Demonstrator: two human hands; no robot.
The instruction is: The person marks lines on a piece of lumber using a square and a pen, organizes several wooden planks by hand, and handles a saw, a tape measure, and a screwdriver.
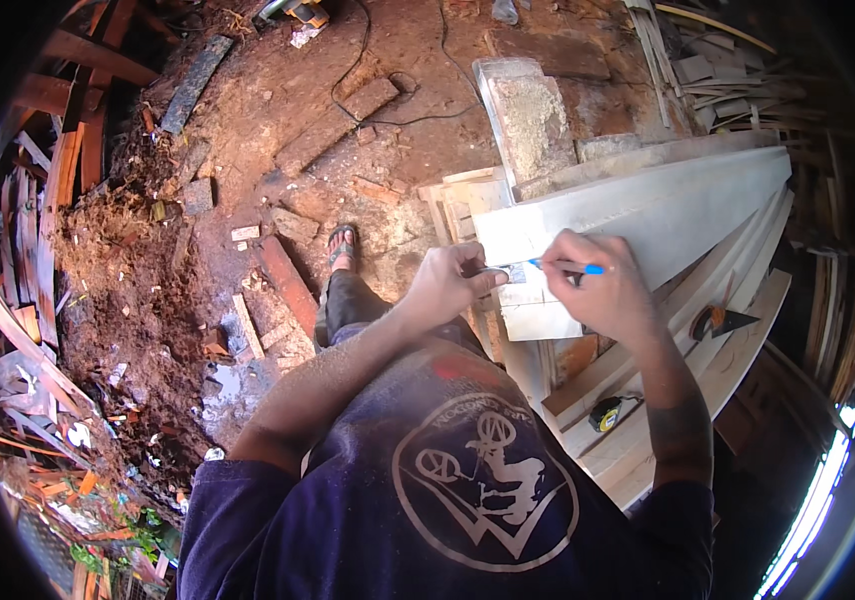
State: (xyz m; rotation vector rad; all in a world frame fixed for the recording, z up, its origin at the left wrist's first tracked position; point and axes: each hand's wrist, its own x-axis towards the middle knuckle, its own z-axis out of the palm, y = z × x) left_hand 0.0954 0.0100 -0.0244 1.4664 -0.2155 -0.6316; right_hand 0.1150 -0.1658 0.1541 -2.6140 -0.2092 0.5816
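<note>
My right hand grips a blue pen, its tip pointing left at a pale board. Close by on the left, my left hand is closed, thumb and forefinger pinched at a small flat grey piece on the board's near left end. What kind of piece it is cannot be made out. The pen tip is beside this piece; whether it touches the board is unclear.
Planks lie under and beside the board, carrying a yellow and black tape measure and a dark triangular tool with orange on it. Ahead stands a sawdust-covered block. Wood scraps and a black cable litter the dirt floor.
</note>
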